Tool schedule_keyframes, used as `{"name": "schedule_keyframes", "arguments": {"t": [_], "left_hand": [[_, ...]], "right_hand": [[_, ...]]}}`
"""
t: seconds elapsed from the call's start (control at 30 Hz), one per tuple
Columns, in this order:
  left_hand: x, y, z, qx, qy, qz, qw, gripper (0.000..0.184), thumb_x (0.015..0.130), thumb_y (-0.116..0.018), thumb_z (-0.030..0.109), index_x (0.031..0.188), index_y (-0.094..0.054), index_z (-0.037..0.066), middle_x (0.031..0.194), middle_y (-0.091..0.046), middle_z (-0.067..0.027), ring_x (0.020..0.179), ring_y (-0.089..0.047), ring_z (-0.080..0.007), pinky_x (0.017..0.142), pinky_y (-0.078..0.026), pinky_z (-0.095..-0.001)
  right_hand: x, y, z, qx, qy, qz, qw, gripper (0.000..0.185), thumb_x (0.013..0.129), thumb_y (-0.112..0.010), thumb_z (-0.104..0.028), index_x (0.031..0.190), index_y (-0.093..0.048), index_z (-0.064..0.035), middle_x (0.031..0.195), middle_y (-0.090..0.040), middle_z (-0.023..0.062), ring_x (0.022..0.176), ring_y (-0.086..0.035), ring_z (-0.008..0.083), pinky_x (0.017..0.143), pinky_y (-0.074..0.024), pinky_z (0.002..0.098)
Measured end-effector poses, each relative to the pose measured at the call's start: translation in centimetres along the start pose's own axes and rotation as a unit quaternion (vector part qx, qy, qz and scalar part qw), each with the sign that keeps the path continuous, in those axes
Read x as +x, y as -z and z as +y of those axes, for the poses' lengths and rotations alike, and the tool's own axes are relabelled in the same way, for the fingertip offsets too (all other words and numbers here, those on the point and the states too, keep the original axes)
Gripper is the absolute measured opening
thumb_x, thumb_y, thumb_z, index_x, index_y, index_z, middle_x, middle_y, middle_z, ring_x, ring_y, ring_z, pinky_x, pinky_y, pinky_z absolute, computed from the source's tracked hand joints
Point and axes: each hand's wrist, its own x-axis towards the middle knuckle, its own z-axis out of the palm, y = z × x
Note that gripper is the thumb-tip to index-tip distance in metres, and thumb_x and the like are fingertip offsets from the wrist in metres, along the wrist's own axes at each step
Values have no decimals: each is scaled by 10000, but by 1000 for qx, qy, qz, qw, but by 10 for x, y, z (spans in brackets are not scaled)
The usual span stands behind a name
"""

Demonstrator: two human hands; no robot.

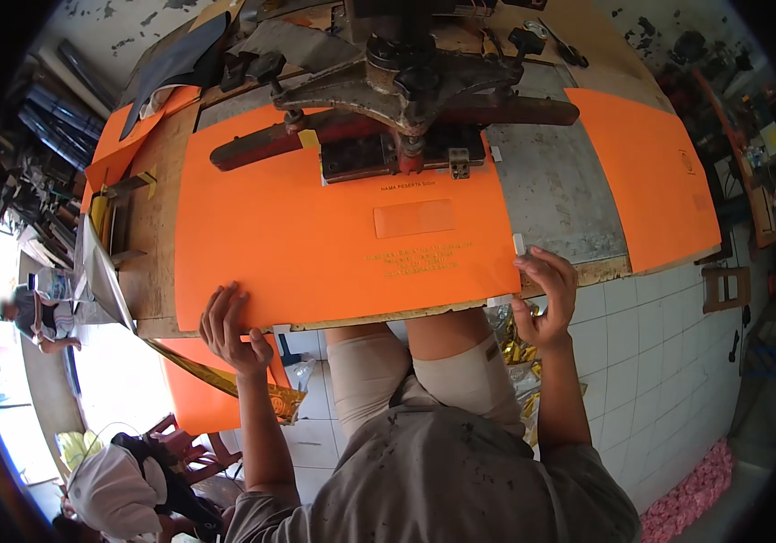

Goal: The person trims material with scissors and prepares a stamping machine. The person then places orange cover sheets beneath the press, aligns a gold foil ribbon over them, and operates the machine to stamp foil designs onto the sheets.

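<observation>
An orange printed sheet (pixel 279 235) lies flat on the work table under a dark metal press (pixel 415 81). It bears dark and gold lettering and a small rectangular window. My left hand (pixel 234 330) rests at the sheet's near left corner, fingers apart on its edge. At the near right corner is my right hand (pixel 546 294), its fingers apart and curved beside the sheet's edge. A small white block (pixel 520 244) sits against that edge by my right fingertips. Neither hand is wrapped round anything.
Another orange sheet (pixel 655 181) lies on the table's right side. Scissors (pixel 571 52) are at the back right. Dark cloth (pixel 175 72) lies at the back left. Gold foil (pixel 225 376) hangs below the left edge. Two other people are at the left, one seated lower down.
</observation>
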Motion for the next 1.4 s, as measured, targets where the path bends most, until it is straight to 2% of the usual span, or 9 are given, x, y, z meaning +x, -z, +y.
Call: {"name": "schedule_keyframes", "arguments": {"t": [0.2, 0.3, 0.77, 0.87, 1.17, 1.4], "left_hand": [[2, -11, 18, 13, 45, 69, 996, 596, 1089, -312, 487, 1151, -720, 57, 1250, -721, -124, 1221, -634, -348, 1065, -431, -493], [2, -19, 21, 4, 74, 102, 992, 607, 1070, -334, 531, 1116, -726, 70, 1221, -732, -105, 1197, -647, -354, 1065, -422, -492], [0, -20, 18, 19, 75, 95, 993, 548, 1038, -351, 457, 1048, -734, 64, 1166, -748, -114, 1141, -665, -347, 1038, -428, -478], [0, -21, 17, 17, 72, 97, 993, 548, 1036, -354, 458, 1042, -735, 65, 1157, -750, -114, 1133, -669, -345, 1032, -431, -476], [-2, -23, 16, 15, 72, 103, 992, 534, 1032, -362, 440, 1038, -740, 62, 1146, -756, -110, 1132, -672, -344, 1027, -432, -472], [-2, -21, 15, 15, 69, 95, 993, 512, 1029, -384, 429, 1041, -739, 61, 1147, -758, -113, 1126, -673, -344, 1024, -431, -468]], "right_hand": [[-2, 9, 4, 14, 13, -51, 999, 425, 901, -711, -266, 1282, -620, -101, 1214, -759, 59, 1312, -594, 289, 1092, -394, 467], [-3, 11, 3, 10, 8, -64, 998, 447, 880, -724, -255, 1290, -622, -107, 1223, -760, 56, 1322, -591, 282, 1106, -386, 473], [-4, 4, 1, -25, 13, -57, 998, 475, 873, -706, -272, 1310, -596, -121, 1177, -777, 59, 1283, -619, 263, 1107, -375, 446], [-5, 1, 1, -30, 25, -44, 998, 437, 923, -670, -323, 1291, -597, -100, 1183, -766, 75, 1228, -634, 309, 1058, -416, 478], [-4, 2, 0, -34, 25, -51, 998, 428, 923, -674, -314, 1278, -599, -87, 1179, -761, 72, 1229, -624, 301, 1040, -428, 464], [-7, 2, 0, -30, 9, -51, 998, 441, 891, -696, -294, 1286, -607, -119, 1167, -775, 67, 1241, -646, 280, 1102, -384, 450]]}}
